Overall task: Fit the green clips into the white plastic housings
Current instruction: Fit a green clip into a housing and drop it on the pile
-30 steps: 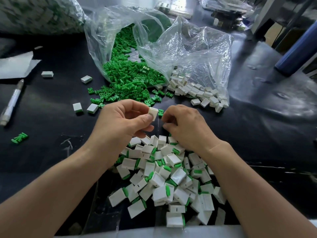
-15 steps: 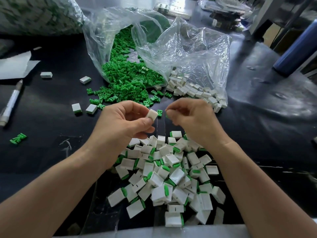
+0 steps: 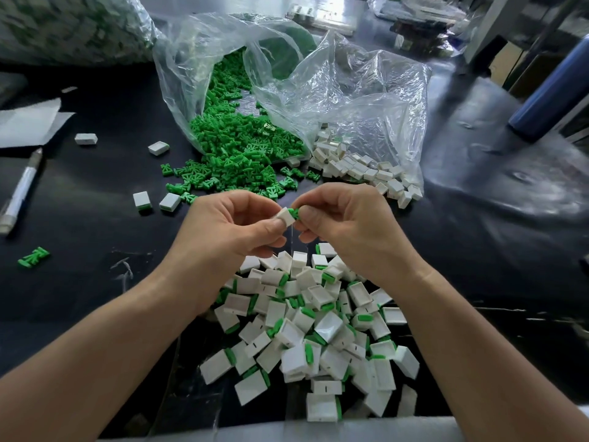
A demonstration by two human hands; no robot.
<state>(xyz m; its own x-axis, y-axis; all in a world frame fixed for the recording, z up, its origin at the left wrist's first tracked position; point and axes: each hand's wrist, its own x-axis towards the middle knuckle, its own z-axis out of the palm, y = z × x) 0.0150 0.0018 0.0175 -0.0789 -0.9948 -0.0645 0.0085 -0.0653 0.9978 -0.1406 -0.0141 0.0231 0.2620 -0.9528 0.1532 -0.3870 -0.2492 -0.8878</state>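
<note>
Meeting above a dark worktop [image 3: 95, 224], two bare hands are shown from overhead, with one small part pinched in each. On the left, the left hand [image 3: 229, 231] is curled, and a white housing [image 3: 286, 216] is held between its thumb and forefinger, its open end turned rightward. Immediately to the right, touching that opening, a green clip [image 3: 295, 213] is pinched in the fingertips of the right hand [image 3: 347, 224], whose other fingers are folded in.

The clip appears to be lined up with the housing's length, so a short push from right to left is judged to be what the coming move needs. How deeply the clip is seated cannot be told. The clip's free end is covered by the right hand, which is judged the one to push.

Below the hands, a heap of finished housings [image 3: 318, 330] with green edges is spread. Farther back, loose green clips [image 3: 242, 154] are spilled from a clear plastic bag [image 3: 191, 59], with empty white housings [image 3: 360, 172] to their right.
</note>
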